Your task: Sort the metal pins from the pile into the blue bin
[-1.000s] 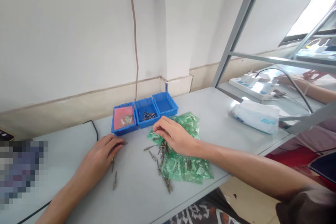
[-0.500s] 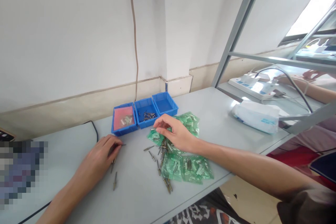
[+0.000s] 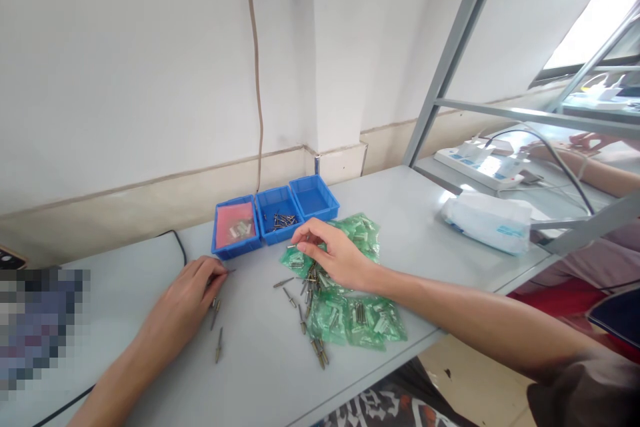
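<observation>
My left hand [image 3: 193, 287] is closed in a pinch low over the table, gripping a thin metal pin [image 3: 231, 271] whose tip sticks out past the fingertips. Two similar pins with thicker ends, one of them [image 3: 219, 345] lower down, lie beside this hand. Over the green plastic bags [image 3: 373, 320] my right hand [image 3: 333, 250] pinches a small silver metal piece [image 3: 293, 246], too small to make out fully. Beneath and in front of that hand several loose metal pins [image 3: 290, 297] are scattered, some resting against the bags. The bags hold small silver pieces.
Behind the hands stand three joined blue trays: the left tray [image 3: 220, 252] has a pink sheet and a small bag, the middle tray [image 3: 273, 238] dark metal pins. A white soft packet [image 3: 487, 221], power strip [image 3: 475, 167] and metal frame [image 3: 435, 107] are right. Another person's arm [image 3: 600, 177] shows beyond.
My left hand has shifted slightly left with the pin in its fingers. My right hand has hardly moved and keeps its pinch.
</observation>
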Motion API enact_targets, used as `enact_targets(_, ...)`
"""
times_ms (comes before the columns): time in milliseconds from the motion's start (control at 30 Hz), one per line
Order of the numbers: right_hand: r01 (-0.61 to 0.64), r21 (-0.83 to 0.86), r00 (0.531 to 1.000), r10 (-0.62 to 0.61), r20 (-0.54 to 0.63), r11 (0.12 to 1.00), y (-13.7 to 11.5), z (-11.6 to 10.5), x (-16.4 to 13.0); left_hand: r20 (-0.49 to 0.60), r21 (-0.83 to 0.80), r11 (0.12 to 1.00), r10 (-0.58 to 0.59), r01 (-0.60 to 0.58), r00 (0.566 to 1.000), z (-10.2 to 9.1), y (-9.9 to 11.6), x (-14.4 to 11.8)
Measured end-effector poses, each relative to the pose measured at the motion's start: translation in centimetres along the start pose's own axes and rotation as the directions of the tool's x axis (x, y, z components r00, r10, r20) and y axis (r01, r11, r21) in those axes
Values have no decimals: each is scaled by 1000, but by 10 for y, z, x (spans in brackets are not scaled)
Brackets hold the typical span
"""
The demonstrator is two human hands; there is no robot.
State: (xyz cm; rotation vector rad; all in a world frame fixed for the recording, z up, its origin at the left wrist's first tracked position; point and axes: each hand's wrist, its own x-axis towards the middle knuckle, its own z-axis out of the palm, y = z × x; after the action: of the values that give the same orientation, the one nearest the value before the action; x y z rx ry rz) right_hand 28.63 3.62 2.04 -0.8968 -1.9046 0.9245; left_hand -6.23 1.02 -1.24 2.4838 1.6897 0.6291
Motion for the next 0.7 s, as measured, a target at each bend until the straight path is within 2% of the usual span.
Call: enact_targets(700, -21, 55, 1000, 22, -15, 998, -1, 1, -1, 1, 0, 1000, 0, 0, 1000, 1, -7, -2)
